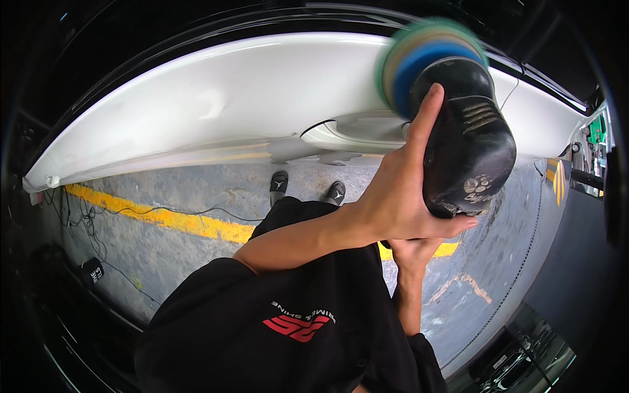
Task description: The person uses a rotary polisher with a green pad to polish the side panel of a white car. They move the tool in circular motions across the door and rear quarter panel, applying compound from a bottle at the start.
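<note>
A black dual-action polisher (467, 142) is held up at the right against a white car door (236, 93). Its blue backing plate (437, 61) carries a green-edged foam pad (388, 64), whose rim is blurred. The pad meets the panel just under the dark window trim. My left hand (398, 196) wraps the polisher's body from the left, one finger laid along its head. Lower down, my right hand (415, 249) grips the rear of the tool, mostly hidden behind my left hand. A door handle (363, 142) sits left of the tool, below the pad.
A black cord (172, 210) crosses the grey floor (196, 265) to a tangle at the left. A yellow line (167, 213) runs along the floor. My shoes (278, 182) stand near the door. Dark cars (506, 358) are behind me.
</note>
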Demonstrator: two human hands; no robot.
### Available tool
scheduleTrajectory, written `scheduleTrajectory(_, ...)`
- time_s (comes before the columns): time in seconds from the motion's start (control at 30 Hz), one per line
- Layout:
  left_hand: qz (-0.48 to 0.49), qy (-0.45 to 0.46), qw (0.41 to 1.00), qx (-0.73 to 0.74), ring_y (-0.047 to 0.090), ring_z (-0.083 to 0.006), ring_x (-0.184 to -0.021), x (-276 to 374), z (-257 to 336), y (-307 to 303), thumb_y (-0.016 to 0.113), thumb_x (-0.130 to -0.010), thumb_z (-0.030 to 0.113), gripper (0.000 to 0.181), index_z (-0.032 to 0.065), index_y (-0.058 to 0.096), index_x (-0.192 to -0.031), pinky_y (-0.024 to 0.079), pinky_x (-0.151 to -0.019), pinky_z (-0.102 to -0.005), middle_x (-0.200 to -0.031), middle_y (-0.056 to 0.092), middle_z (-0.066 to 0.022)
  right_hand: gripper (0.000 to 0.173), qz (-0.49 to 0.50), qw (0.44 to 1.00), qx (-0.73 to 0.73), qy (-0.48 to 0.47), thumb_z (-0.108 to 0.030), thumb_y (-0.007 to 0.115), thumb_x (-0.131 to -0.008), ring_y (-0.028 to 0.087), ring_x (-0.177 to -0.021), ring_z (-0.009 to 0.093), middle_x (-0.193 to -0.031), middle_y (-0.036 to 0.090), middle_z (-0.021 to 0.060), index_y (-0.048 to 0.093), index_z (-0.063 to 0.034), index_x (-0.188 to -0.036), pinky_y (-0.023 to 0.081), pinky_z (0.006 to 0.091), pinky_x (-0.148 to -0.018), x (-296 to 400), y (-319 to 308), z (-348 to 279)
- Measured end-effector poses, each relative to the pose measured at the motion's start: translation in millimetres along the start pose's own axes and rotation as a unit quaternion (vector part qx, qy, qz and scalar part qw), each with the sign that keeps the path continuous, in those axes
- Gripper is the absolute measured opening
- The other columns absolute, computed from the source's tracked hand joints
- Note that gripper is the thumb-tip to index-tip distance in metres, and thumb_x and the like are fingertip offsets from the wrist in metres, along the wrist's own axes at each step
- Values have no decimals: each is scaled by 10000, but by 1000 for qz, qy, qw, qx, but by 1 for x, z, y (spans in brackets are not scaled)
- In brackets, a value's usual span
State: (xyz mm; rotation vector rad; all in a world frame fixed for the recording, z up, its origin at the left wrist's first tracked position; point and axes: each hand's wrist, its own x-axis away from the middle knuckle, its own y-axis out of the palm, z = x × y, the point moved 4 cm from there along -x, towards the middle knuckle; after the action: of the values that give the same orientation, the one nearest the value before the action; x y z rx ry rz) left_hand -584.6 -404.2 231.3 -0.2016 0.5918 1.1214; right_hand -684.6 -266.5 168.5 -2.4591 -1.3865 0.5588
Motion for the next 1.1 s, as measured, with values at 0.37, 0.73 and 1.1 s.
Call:
scheduleTrajectory(0.37,6,-52,997,61,507,-438,-1280,-2,23,-7,903,-598,296,1387,52,-68,-1558,421,-1089,-439,-1531,264,-304,413,-2,998,-22,-62,-98,887,-654,635,-790,178,-888,662,90,647,38,-961,523,330,-713,-14,5,-54)
scheduleTrajectory(0.73,33,-30,997,64,505,-389,-1281,-36,48,5,917,-610,295,1404,38,-94,-1550,422,-1071,-455,-1480,299,-303,843,-46,998,9,-49,-187,923,-625,702,-870,221,-1014,702,134,456,26,-1294,550,343,-748,-42,-20,-84)
scheduleTrajectory(1.1,55,-42,997,39,534,-355,-1213,-23,54,-29,840,-636,345,1342,52,-112,-1536,533,-976,-439,-1414,291,-280,1000,-83,995,19,-47,-188,887,-616,676,-1070,365,-1206,636,247,350,44,-1427,551,404,-887,-34,10,-82)
